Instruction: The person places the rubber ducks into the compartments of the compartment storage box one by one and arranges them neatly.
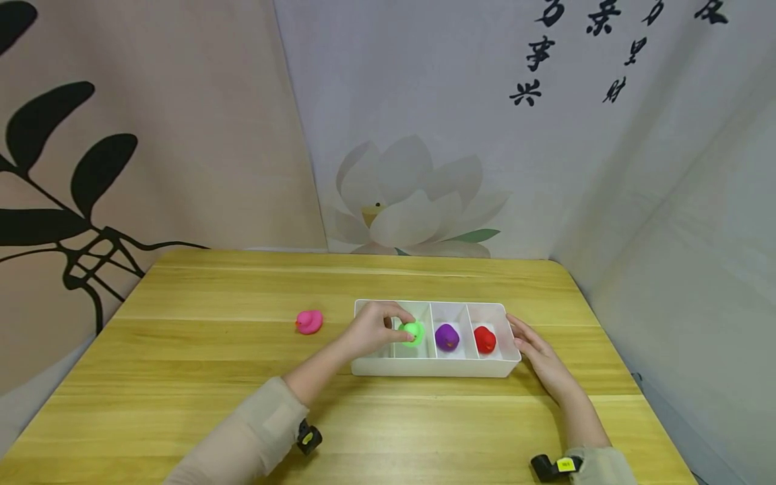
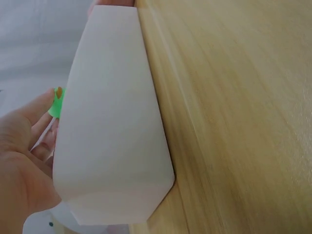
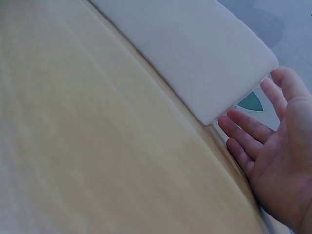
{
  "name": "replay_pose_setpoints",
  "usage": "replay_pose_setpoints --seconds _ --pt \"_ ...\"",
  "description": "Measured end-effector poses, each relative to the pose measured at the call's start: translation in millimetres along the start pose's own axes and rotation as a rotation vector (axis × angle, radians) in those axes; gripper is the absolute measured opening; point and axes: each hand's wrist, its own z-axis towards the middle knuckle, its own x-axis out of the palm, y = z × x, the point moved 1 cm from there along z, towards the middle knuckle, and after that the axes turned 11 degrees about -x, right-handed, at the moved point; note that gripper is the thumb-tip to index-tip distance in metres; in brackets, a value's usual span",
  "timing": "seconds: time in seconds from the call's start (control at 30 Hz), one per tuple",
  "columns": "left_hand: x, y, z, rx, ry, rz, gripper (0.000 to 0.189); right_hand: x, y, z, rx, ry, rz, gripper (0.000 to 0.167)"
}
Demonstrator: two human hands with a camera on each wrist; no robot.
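My left hand (image 1: 377, 331) pinches a small green rubber duck (image 1: 414, 331) between thumb and fingers, at the second compartment from the left of a white divided box (image 1: 430, 368). In the left wrist view the green duck (image 2: 56, 106) shows just past the box's rim. A purple duck (image 1: 446, 337) sits in the compartment to its right, and a red duck (image 1: 485, 339) in the rightmost one. My right hand (image 1: 542, 357) rests against the box's right end with fingers loosely extended. The left hand partly hides the leftmost compartment.
A pink duck (image 1: 310, 322) lies on the wooden table (image 1: 424, 424), to the left of the box. Behind the table hangs a curtain (image 1: 424, 101) with a printed lotus and dark characters. Another pale curtain borders the right side.
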Motion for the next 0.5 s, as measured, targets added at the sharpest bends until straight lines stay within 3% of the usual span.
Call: replay_pose_setpoints --seconds 0.5 --pt "7.2 9.0 9.5 -0.094 0.009 0.041 0.024 0.3 -0.5 -0.6 0.009 -0.007 -0.009 0.048"
